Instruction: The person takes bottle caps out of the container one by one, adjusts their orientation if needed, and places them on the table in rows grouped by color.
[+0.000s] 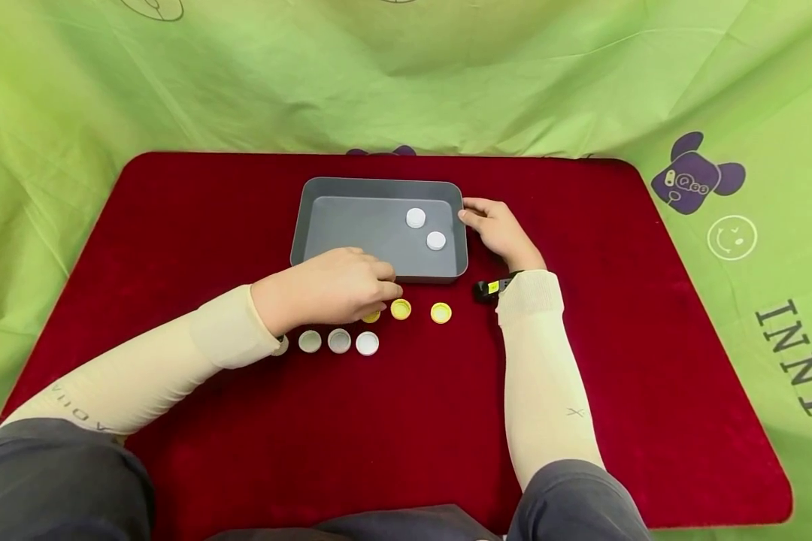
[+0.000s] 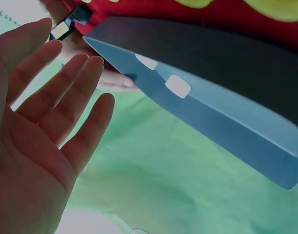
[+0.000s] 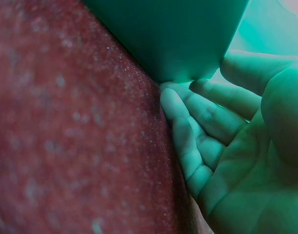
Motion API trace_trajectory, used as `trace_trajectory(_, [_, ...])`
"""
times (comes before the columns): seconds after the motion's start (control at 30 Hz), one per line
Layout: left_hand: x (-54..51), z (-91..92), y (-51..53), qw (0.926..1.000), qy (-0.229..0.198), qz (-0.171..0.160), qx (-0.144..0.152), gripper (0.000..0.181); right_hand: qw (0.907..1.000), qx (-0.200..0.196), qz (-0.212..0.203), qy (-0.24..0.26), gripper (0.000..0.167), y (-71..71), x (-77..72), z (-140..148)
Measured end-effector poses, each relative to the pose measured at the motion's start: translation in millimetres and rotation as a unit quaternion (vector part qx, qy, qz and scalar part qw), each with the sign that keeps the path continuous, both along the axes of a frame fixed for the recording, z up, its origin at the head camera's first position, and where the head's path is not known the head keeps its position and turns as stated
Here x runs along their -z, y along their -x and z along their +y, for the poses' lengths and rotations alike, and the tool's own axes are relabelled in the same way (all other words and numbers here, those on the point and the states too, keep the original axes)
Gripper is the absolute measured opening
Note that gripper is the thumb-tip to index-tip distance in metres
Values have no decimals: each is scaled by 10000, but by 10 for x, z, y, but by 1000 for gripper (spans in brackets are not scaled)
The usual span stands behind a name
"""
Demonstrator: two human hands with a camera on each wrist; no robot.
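My left hand (image 1: 334, 289) reaches over the near side of a grey rectangular tray (image 1: 379, 188), its fingertips just above a partly hidden yellow bottle cap (image 1: 371, 317). In the left wrist view the left hand's fingers (image 2: 73, 97) are spread, with nothing visible between them. Two more yellow caps, a middle one (image 1: 401, 309) and a right one (image 1: 440, 312), lie hollow side up. My right hand (image 1: 501, 229) holds the tray's right end, thumb at the rim and fingers against the outer wall. Inside the tray sit two white caps, one farther back (image 1: 416, 218) and one nearer (image 1: 436, 240).
A row of several pale caps (image 1: 339, 341) lies nearer me on the red tablecloth (image 1: 406, 436); the left sleeve partly covers the leftmost. A black wrist camera (image 1: 490, 290) is at my right cuff. Green printed fabric (image 1: 446, 83) hangs behind the table.
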State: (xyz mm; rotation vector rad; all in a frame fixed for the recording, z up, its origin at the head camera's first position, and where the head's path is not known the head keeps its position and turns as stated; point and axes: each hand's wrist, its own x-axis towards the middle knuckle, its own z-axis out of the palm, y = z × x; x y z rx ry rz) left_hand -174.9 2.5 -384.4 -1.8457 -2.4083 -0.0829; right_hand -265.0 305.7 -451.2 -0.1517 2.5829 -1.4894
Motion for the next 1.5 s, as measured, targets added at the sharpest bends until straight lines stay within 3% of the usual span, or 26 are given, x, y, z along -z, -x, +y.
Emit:
trace_trajectory(0.3, [-36,47,206,9990,306,-205,-264,19,10000,13,-35,22,42,-6,-3,2])
trace_trajectory(0.9, [6,189,529,9970,261,-468,-555,16,10000,34,21,68,41,33,12,5])
trace_trajectory(1.27, [-41,261,601,9962,349,-551,-578,22,10000,17,69,23,41,46,28,-25])
trace_trajectory(1.5, [-42,284,679,9940,422,-672,-758,26,10000,30,54,-14,42,46,18,-35])
